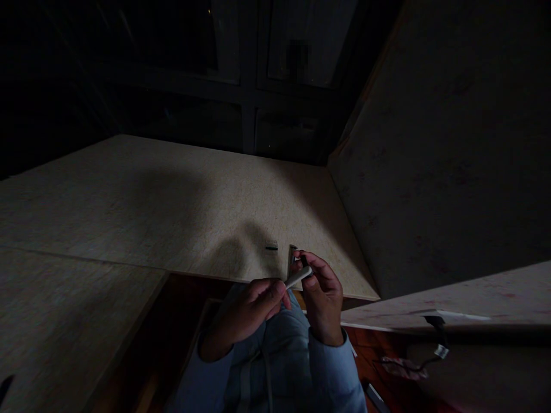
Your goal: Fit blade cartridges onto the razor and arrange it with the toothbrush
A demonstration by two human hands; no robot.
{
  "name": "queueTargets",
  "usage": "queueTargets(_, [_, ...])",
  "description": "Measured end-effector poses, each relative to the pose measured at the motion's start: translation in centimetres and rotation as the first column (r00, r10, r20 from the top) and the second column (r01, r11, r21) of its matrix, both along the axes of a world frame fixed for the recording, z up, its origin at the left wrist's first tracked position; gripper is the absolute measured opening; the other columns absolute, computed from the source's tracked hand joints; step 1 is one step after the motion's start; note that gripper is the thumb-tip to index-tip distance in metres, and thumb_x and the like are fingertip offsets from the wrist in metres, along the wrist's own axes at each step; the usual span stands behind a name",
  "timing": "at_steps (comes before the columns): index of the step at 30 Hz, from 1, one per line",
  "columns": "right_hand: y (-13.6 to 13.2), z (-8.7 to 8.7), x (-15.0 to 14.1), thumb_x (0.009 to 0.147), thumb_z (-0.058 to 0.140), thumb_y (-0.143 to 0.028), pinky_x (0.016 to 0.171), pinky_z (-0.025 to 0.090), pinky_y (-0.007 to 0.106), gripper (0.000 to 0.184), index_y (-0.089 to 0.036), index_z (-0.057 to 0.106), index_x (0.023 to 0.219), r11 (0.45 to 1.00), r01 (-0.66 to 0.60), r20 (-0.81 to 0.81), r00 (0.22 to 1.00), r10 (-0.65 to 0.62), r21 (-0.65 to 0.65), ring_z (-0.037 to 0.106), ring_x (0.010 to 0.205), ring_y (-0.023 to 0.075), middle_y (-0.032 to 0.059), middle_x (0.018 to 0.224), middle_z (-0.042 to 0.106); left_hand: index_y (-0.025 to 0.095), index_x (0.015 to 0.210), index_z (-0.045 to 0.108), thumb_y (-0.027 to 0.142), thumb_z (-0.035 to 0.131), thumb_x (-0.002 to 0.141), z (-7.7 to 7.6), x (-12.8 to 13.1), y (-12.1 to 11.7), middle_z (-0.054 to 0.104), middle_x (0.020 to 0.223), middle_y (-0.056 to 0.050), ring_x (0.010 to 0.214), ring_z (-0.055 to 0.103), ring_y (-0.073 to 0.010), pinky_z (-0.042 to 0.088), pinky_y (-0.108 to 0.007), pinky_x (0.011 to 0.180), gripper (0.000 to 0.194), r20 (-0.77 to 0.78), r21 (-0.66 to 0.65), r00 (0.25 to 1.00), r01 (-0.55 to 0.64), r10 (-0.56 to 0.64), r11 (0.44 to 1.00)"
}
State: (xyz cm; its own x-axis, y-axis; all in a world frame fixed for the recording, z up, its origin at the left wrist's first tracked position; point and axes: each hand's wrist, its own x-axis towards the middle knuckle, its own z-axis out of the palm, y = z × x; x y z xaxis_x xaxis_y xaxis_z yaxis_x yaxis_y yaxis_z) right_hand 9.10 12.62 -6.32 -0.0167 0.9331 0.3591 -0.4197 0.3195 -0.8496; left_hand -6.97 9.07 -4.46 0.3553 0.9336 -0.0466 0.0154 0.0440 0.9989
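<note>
My left hand (262,301) is closed, pinching the lower end of a slim white stick-like thing (298,278) between thumb and fingers. My right hand (322,292) curls around the other end of it. A small black piece (304,261) shows between the right fingers; I cannot tell whether it joins the white stick. Just behind the right fingertips, a narrow dark-topped item (293,250) is partly hidden on the pale stone-patterned ledge (241,189). To its left lies a small flat piece with a dark stripe (271,248).
Dark window frames (248,115) rise behind the ledge, and a patterned wall (430,172) closes off the right side. Below right, a black cable (430,361) and a pale oblong object (376,397) are near the reddish floor (365,344). The light is dim.
</note>
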Motion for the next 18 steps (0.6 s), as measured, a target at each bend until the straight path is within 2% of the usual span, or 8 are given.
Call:
queueTargets(3, [-0.1, 0.0, 0.0, 0.086, 0.076, -0.034, 0.087, 0.056, 0.027, 0.033, -0.026, 0.074, 0.118, 1.0, -0.006, -0.008, 1.0, 0.006, -0.029, 0.068, 0.104, 0.0173, 0.0075, 0.118, 0.072, 0.014, 0.082, 0.062, 0.077, 0.039, 0.091, 0.1, 0.3, 0.2, 0.037, 0.059, 0.003, 0.055, 0.035, -0.0109, 0.027, -0.024, 0.053, 0.067, -0.025, -0.02, 0.993, -0.117, 0.116, 0.993])
queueTargets(6, [-0.2, 0.0, -0.1, 0.082, 0.08, -0.037, 0.084, 0.055, 0.029, 0.036, -0.025, 0.075, 0.116, 0.998, -0.02, -0.028, 0.999, 0.019, -0.057, 0.068, 0.089, 0.0156, 0.006, 0.103, 0.074, 0.015, 0.079, 0.06, 0.077, 0.039, 0.091, 0.3, 0.9, 0.5, 0.038, 0.061, 0.002, 0.058, 0.037, -0.0122, 0.028, -0.025, 0.054, 0.066, -0.069, 0.008, 0.96, -0.272, 0.272, 0.962])
queueTargets(8, [-0.2, 0.0, -0.2, 0.08, 0.081, -0.04, 0.086, 0.055, 0.031, 0.038, -0.025, 0.075, 0.115, 0.997, -0.024, -0.038, 0.999, 0.021, -0.071, 0.068, 0.086, 0.0159, 0.0052, 0.097, 0.074, 0.016, 0.077, 0.059, 0.075, 0.038, 0.092, 0.4, 1.1, 0.5, 0.039, 0.062, 0.001, 0.059, 0.038, -0.013, 0.03, -0.025, 0.055, 0.065, -0.084, 0.043, 0.944, -0.316, 0.319, 0.948])
queueTargets(15, [-0.3, 0.1, -0.3, 0.08, 0.08, -0.044, 0.088, 0.055, 0.032, 0.039, -0.026, 0.075, 0.115, 0.995, -0.058, -0.094, 0.994, 0.05, -0.082, 0.07, 0.092, 0.0176, 0.0078, 0.111, 0.074, 0.016, 0.075, 0.061, 0.072, 0.036, 0.093, 1.5, 1.4, 0.1, 0.043, 0.062, 0.0, 0.06, 0.04, -0.014, 0.03, -0.026, 0.055, 0.063, -0.148, 0.124, 0.916, -0.358, 0.374, 0.925])
queueTargets(18, [-0.3, 0.2, -0.3, 0.083, 0.078, -0.042, 0.088, 0.054, 0.029, 0.036, -0.026, 0.075, 0.115, 0.996, -0.063, -0.104, 0.993, 0.057, -0.059, 0.068, 0.099, 0.017, 0.0082, 0.117, 0.072, 0.015, 0.076, 0.061, 0.077, 0.035, 0.091, 1.6, 1.4, 0.0, 0.041, 0.061, 0.0, 0.058, 0.039, -0.0136, 0.029, -0.026, 0.054, 0.068, -0.134, 0.088, 0.943, -0.295, 0.305, 0.951])
